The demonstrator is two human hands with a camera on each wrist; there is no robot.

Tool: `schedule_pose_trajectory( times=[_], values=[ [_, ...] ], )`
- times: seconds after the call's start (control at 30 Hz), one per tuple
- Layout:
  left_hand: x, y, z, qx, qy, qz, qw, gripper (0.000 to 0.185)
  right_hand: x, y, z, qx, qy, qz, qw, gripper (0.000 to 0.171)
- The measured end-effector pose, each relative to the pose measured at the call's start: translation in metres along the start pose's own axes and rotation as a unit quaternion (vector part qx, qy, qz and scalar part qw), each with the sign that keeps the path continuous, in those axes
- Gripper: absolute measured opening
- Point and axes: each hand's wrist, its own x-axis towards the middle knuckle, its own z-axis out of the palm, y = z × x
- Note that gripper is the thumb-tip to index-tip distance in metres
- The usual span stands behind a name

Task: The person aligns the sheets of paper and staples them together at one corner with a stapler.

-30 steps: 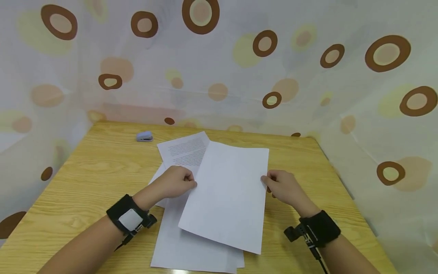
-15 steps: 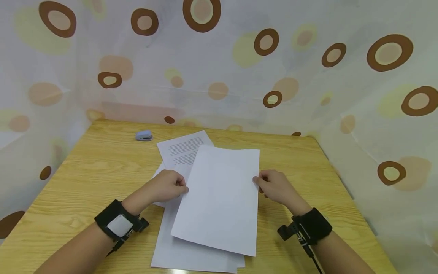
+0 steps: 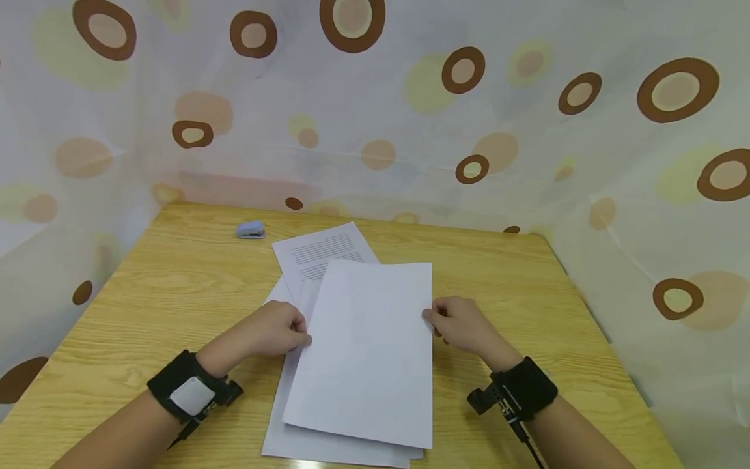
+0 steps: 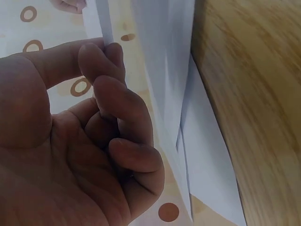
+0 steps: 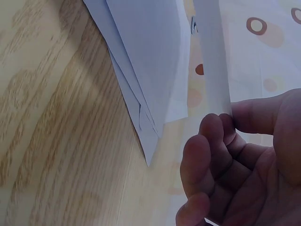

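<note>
Seen from the head camera: a blank white sheet (image 3: pixel 366 352) held just above the wooden table (image 3: pixel 176 286), pinched at its left edge by the left hand (image 3: pixel 275 329) and at its right edge by the right hand (image 3: pixel 459 322). Each grip closed on the paper, thumb against curled fingers (image 4: pixel 106 61), as confirmed by both wrist views, with the sheet's edge seen end-on between the right hand's fingertips (image 5: pixel 221 125). Sheet positioned over a loose pile of papers (image 3: pixel 305 443) fanned on the table, its long sides running roughly away from the person. Pictured behind it, partly covered, a printed page (image 3: pixel 322 251) lying askew with lines of text showing. Corners of the pile seen spread unevenly in the right wrist view. Near the table's far left corner, well apart from both hands, a small grey-blue stapler (image 3: pixel 250 229). Black wrist straps (image 3: pixel 187 391) worn on both forearms. Table enclosed on three sides by a pale curtain (image 3: pixel 375 117) printed with brown rings and yellow and peach dots.
</note>
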Motion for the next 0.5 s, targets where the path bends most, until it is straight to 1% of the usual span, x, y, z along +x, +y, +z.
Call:
schedule_pose_trajectory(
  times=[0.23, 0.5],
  values=[
    [-0.008, -0.005, 0.000, 0.007, -0.026, -0.006, 0.9996, 0.026, 0.006, -0.002, 0.014, -0.003, -0.009, -0.003, 1.000, 0.034],
    [-0.011, -0.018, 0.001, 0.032, -0.046, -0.015, 0.9983, 0.028, 0.011, -0.006, 0.027, -0.023, -0.014, -0.012, 1.000, 0.034]
  ],
)
